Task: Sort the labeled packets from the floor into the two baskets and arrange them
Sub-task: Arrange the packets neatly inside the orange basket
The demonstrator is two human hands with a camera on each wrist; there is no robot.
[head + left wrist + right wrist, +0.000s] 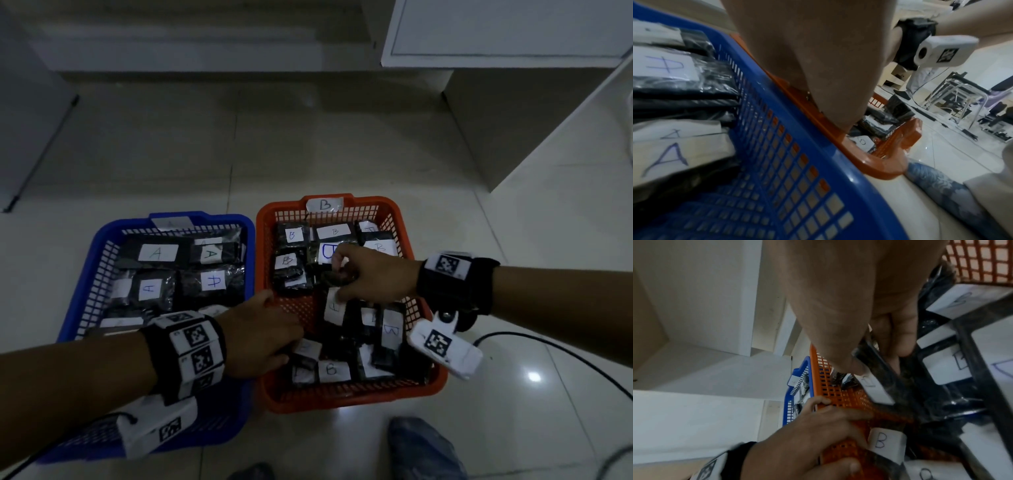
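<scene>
Two baskets, right hand [370, 274] pinching one B packet [334, 306], left hand [263, 337] fingers flat in orange basket [424, 383]

Your left hand [260, 337] hides its fingertips among the packets at the orange basket's [349, 399] 9 o'clock side; the blue basket's [73, 308] far label is blurred.

Blue mesh basket [89, 274], orange mesh basket [424, 383] just beside it, black packets [291, 270] with white labels, black-and-white checkered wristbands [195, 346]

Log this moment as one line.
right hand: pinches black B-labelled packet | left hand: rests on orange plastic basket
</scene>
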